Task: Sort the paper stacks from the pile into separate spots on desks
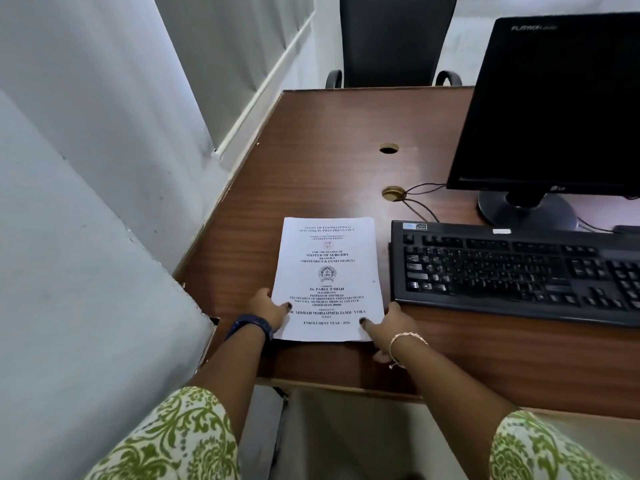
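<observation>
lying flat on the brown wooden desk (pixel 311 133), a stapled-looking paper stack (pixel 327 271) with a printed thesis title page on top is seen just left of the black keyboard (pixel 512 268), close to the desk's near edge. its lower left corner is gripped by the left hand (pixel 268 308), thumb laid on the page and the other fingers hidden at the sheet's edge. its lower right corner is held by the right hand (pixel 389 327) the same way, thumb pressed on top, fingers curled beside and under the edge. a dark wristband is worn on the left wrist, a thin bracelet on the right. a black monitor (pixel 554 105) is stood behind the keyboard, and a black chair (pixel 394 39) is placed at the desk's far side.
</observation>
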Motion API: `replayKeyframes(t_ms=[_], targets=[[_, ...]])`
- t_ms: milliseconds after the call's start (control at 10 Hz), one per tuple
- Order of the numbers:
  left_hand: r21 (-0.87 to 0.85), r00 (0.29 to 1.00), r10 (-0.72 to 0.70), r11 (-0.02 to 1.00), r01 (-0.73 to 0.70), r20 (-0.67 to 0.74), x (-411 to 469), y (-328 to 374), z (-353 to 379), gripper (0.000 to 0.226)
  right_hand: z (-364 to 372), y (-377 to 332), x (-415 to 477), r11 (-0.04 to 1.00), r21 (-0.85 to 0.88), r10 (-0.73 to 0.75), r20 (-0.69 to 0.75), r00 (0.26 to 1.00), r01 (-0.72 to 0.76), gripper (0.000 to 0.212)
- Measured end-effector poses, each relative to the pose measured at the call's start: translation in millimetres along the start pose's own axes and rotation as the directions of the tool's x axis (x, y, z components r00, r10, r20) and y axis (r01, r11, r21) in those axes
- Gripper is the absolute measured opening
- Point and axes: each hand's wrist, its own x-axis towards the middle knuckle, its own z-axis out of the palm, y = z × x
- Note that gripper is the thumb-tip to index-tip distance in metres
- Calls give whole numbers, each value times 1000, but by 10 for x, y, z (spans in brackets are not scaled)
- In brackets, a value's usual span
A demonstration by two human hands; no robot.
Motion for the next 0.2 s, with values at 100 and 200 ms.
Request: replayKeyframes(t_ms=[100, 200], targets=[[128, 1000, 1, 992, 1, -18, -63, 15, -82, 61, -90, 74, -151, 984, -178, -23, -1, 1000, 22, 55], [194, 997, 13, 981, 2, -74, -403, -164, -137, 61, -98, 318, -375, 946, -302, -127, -1, 992, 121, 40]])
